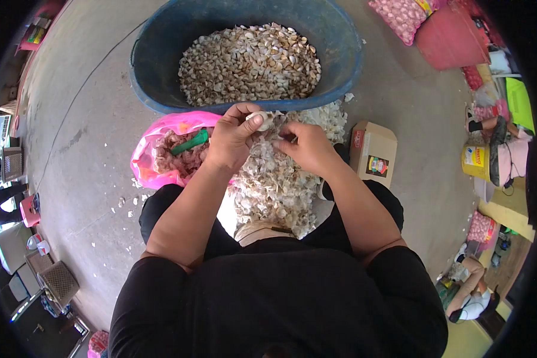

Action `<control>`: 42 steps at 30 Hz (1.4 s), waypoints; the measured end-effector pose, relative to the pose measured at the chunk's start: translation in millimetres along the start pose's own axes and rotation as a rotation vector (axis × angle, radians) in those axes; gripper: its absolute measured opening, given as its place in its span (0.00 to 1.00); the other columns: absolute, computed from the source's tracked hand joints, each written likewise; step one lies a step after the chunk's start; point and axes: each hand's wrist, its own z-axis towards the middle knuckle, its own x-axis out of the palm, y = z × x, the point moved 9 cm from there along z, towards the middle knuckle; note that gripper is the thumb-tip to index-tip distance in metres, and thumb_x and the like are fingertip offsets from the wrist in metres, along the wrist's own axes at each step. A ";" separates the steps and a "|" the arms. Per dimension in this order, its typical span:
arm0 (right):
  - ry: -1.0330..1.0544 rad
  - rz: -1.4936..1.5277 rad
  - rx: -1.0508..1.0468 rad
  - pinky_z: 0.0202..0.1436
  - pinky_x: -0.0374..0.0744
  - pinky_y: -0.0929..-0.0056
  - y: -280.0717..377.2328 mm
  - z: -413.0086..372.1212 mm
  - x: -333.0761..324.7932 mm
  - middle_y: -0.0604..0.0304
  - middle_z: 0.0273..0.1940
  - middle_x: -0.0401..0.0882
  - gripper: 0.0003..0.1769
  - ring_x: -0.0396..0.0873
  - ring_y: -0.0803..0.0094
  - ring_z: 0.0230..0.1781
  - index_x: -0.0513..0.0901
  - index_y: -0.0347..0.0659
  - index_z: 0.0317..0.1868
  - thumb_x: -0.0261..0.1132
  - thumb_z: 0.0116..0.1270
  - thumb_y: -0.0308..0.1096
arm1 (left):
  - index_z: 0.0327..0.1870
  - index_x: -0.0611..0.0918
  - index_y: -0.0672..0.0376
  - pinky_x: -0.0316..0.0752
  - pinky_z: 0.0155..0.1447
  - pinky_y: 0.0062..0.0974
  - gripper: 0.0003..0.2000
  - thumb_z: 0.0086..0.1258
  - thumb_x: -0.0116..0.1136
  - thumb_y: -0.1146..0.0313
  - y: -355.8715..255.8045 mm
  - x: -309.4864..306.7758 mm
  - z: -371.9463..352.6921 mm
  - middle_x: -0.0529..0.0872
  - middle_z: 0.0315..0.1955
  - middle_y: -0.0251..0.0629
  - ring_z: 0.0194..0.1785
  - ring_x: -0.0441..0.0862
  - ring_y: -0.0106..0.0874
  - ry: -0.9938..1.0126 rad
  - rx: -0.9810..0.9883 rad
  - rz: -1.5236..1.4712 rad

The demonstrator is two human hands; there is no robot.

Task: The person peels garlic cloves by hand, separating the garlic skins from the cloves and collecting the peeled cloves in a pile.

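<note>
My left hand pinches a pale garlic bulb between thumb and fingers, just in front of the blue tub. Close beside it, my right hand has its fingers curled at the bulb's side; whether a small tool is in it is unclear. Below both hands lies a heap of white garlic skins between my knees. The blue tub holds a large pile of peeled cloves.
A pink plastic bag with garlic and a green object lies to the left. A small cardboard box stands to the right. Pink mesh sacks, a yellow bucket and a seated person are farther right.
</note>
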 end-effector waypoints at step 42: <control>0.064 1.020 0.068 0.21 0.74 0.78 -3.8 3.8 2.7 0.59 0.27 0.74 0.12 0.72 0.77 0.19 0.70 0.38 0.43 0.46 0.67 0.36 | 0.35 0.74 0.59 0.66 0.29 0.16 0.08 0.68 0.45 0.65 10.4 10.5 -5.6 0.76 0.27 0.29 0.25 0.70 0.19 0.046 -0.140 0.301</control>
